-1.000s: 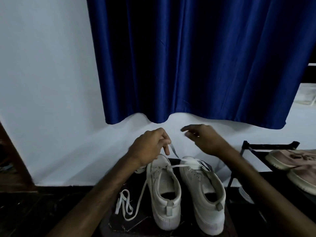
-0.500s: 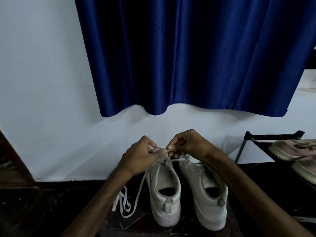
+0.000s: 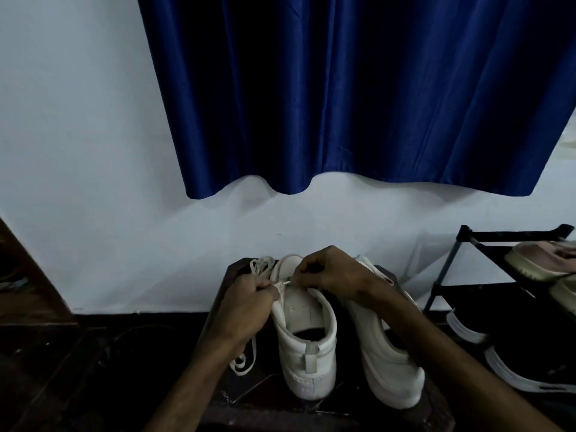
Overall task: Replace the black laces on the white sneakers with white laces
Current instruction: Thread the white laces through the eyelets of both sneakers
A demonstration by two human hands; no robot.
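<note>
The left hand (image 3: 246, 302) and right hand (image 3: 330, 272), apart a second ago, now meet over the front of the left sneaker (image 3: 307, 338). Each pinches the white lace (image 3: 254, 344) there. Threading seems under way, and no black lace shows.

Sneakers (image 3: 307, 335) smooth matt leather-like; laces (image 3: 249, 357) flat woven cloth; curtain (image 3: 343, 88) satiny cloth, soft sheen.

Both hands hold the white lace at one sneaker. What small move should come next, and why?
Probably draw the white lace snug across the left sneaker: the left hand and the right hand both pinch it over the tongue, and much of it lies slack beside the shoe.
</note>
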